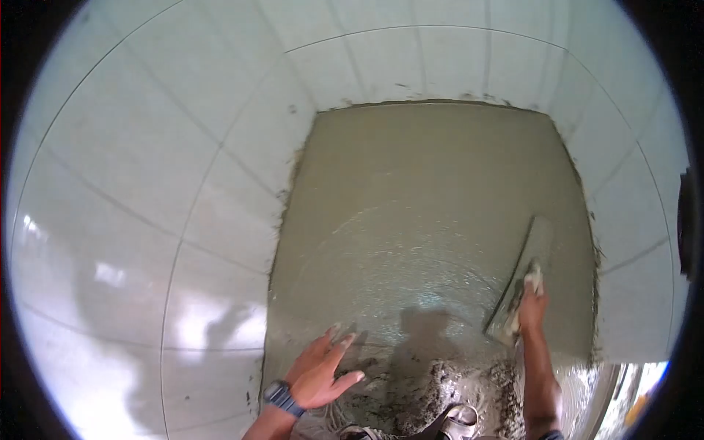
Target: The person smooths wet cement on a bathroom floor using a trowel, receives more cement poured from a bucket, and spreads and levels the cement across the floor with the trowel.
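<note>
My right hand (532, 304) is wrapped round the handle of a long flat trowel (522, 282), whose blade lies on the wet grey mortar (433, 169) near the right wall. Fingers spread and smeared with mortar, my left hand (323, 370) holds nothing over the mortar's lower left part. A dark watch (282, 397) is on the left wrist. Smooth mortar covers most of the floor. Towards my feet, the mortar (440, 392) is rough and lumpy.
Pale tiled walls (213, 176) enclose the mortar on the left, far side and right, with splashes along their lower edges. My feet in sandals (460, 419) show at the bottom. A dark object (686, 224) stands at the far right edge.
</note>
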### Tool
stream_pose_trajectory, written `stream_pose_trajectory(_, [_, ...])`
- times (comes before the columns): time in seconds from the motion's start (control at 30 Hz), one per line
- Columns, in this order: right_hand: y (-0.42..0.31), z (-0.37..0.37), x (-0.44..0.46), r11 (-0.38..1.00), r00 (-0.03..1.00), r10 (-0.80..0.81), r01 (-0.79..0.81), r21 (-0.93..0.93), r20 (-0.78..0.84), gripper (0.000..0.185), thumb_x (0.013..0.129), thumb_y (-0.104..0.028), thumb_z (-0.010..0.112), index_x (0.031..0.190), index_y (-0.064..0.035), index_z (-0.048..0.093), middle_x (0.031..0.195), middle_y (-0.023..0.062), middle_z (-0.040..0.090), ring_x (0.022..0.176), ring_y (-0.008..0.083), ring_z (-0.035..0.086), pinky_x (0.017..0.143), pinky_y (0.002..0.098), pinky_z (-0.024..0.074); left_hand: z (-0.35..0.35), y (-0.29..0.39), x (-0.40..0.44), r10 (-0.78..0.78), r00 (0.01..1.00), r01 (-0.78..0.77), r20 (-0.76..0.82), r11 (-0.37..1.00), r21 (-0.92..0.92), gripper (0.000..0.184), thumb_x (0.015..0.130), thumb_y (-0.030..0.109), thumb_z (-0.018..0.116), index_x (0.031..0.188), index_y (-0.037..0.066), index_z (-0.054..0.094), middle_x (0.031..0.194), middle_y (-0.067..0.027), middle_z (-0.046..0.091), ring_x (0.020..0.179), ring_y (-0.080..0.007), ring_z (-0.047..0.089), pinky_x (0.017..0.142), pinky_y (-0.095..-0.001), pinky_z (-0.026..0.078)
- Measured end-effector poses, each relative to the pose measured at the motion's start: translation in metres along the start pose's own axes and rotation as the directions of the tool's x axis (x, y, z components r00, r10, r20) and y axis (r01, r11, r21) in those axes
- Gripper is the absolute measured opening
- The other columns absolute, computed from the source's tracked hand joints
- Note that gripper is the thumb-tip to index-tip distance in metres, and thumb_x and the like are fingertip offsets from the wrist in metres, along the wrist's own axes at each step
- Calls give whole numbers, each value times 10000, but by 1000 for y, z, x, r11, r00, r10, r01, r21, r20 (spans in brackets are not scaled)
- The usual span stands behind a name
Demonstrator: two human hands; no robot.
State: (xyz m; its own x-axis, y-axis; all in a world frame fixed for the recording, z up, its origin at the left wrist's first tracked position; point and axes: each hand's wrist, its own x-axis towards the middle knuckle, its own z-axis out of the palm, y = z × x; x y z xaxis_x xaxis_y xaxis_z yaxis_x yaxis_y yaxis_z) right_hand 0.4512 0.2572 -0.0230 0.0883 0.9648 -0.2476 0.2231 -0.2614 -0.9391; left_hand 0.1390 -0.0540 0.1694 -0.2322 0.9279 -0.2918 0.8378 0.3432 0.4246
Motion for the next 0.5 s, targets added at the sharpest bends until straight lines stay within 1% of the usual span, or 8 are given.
stream_pose_trajectory(0.07, [-14, 33, -38, 999, 959, -1, 12, -38, 284, 416, 984, -285, 570, 1301, -17, 538, 1018, 34, 640, 881, 157, 586, 769, 321, 494, 5, -9, 4, -51, 999, 46, 19, 981, 187, 770, 879, 514, 631, 1411, 0, 421, 1380, -339, 439, 1314, -461, 412, 1087, -487, 361])
stream_pose_trajectory(0.13, [-37, 76, -73, 992, 853, 118, -80, -96, 509, 442, 986, -331, 571, 1311, -33, 541, 1034, 32, 637, 887, 152, 585, 795, 315, 490, 11, -14, 4, -78, 997, 78, -10, 977, 197, 759, 884, 531, 610, 1406, 10, 431, 1374, -340, 444, 1297, -475, 423, 1084, -495, 362])
stream_pose_trajectory(0.2, [-30, 129, -88, 998, 692, -33, 64, -15, 721, 448, 975, -334, 583, 1315, -46, 538, 1055, 59, 651, 921, 166, 604, 831, 326, 491, 13, -25, 3, -69, 998, 69, -6, 991, 112, 738, 889, 517, 609, 1396, 7, 441, 1357, -331, 464, 1271, -481, 444, 1072, -498, 376])
stream_pose_trajectory(0.27, [-9, 196, -111, 972, 579, -230, 174, 158, 782, 469, 964, -342, 591, 1324, -48, 528, 1084, 121, 665, 986, 205, 628, 862, 356, 492, 12, -32, -8, -87, 996, 85, 29, 995, 61, 726, 890, 509, 609, 1387, 5, 448, 1340, -321, 482, 1257, -476, 458, 1064, -497, 384])
stream_pose_trajectory(0.33, [-26, 244, -148, 959, 552, -246, 259, 116, 796, 531, 946, -371, 603, 1347, -41, 497, 1138, 206, 650, 1069, 295, 637, 905, 403, 482, 8, -33, -17, -98, 993, 98, 68, 995, 10, 713, 892, 501, 610, 1378, 3, 455, 1323, -312, 499, 1242, -470, 472, 1057, -495, 393])
stream_pose_trajectory(0.4, [-14, 296, -171, 928, 540, -282, 364, 83, 793, 604, 925, -372, 618, 1397, -44, 432, 1173, 255, 624, 1084, 391, 625, 915, 451, 478, -3, -19, -28, -122, 991, 114, 49, 983, 146, 675, 898, 478, 613, 1356, 0, 475, 1269, -292, 541, 1224, -454, 492, 1045, -490, 407])
stream_pose_trajectory(0.43, [-13, 314, -185, 933, 547, -273, 350, 81, 791, 604, 925, -372, 618, 1397, -44, 432, 1173, 255, 624, 1084, 391, 625, 915, 451, 478, -4, -18, -35, -123, 990, 113, 63, 982, 152, 675, 898, 478, 613, 1356, 0, 475, 1269, -292, 541, 1224, -454, 492, 1045, -490, 407])
stream_pose_trajectory(0.5, [-24, 344, -207, 934, 548, -152, 352, -61, 823, 664, 916, -324, 607, 1446, -26, 341, 1203, 292, 594, 1076, 454, 604, 923, 489, 475, -4, -16, -46, -37, 999, 40, -17, 985, 167, 655, 901, 472, 614, 1342, 4, 491, 1249, -283, 554, 1212, -451, 501, 1045, -493, 405])
